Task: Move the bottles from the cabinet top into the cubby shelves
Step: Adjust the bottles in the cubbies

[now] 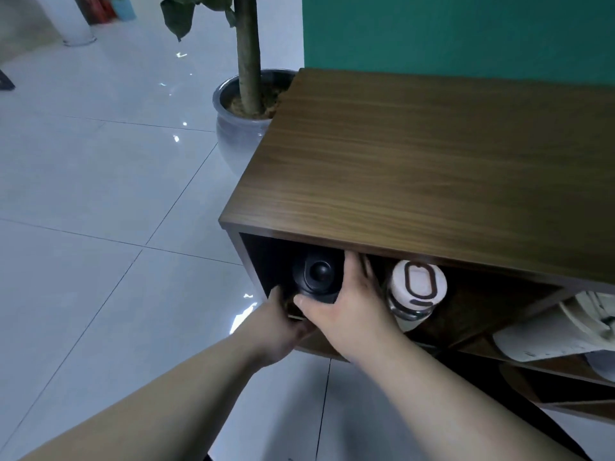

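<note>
A dark wooden cabinet point(416, 161) fills the right side, and the part of its top in view is bare. In the upper left cubby stands a black bottle point(317, 272), seen from above by its round lid. My left hand point(283, 324) cups it from the lower left. My right hand point(342, 301) wraps its right side, fingers reaching into the cubby. Both hands grip the bottle. To the right in the same cubby stands a clear bottle with a white lid point(416, 286), apart from my right hand.
A potted plant in a grey glazed pot point(233, 128) stands on the tiled floor against the cabinet's far left corner. White items point(549, 334) lie in the cubby to the right. A green wall rises behind the cabinet.
</note>
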Demonstrator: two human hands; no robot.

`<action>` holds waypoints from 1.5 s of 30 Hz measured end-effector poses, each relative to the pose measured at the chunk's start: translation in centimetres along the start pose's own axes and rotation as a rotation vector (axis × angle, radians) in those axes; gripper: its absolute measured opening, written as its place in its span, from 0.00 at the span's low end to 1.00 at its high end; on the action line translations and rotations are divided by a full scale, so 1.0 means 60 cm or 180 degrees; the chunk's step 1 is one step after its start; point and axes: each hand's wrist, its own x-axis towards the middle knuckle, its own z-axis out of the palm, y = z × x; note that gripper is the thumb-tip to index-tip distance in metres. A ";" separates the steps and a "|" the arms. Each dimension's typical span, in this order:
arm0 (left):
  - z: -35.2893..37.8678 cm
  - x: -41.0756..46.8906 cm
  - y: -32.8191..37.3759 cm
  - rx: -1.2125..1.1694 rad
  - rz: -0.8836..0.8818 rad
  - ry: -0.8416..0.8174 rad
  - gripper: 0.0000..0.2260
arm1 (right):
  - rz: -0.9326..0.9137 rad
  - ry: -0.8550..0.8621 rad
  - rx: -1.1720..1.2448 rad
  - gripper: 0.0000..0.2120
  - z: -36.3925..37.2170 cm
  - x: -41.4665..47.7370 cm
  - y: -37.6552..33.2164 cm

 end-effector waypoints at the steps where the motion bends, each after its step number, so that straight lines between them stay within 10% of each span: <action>1: 0.002 0.003 0.001 -0.0082 0.0019 0.0024 0.21 | 0.0051 0.0016 -0.0002 0.43 0.003 0.004 0.002; 21: 0.036 0.039 -0.003 -0.0539 0.0388 0.0503 0.21 | 0.0057 -0.0256 -0.0281 0.34 0.003 0.035 0.022; 45: -0.019 0.002 0.005 -0.0068 0.0064 -0.0552 0.19 | 0.0438 -0.0556 -0.0234 0.49 -0.033 -0.039 0.058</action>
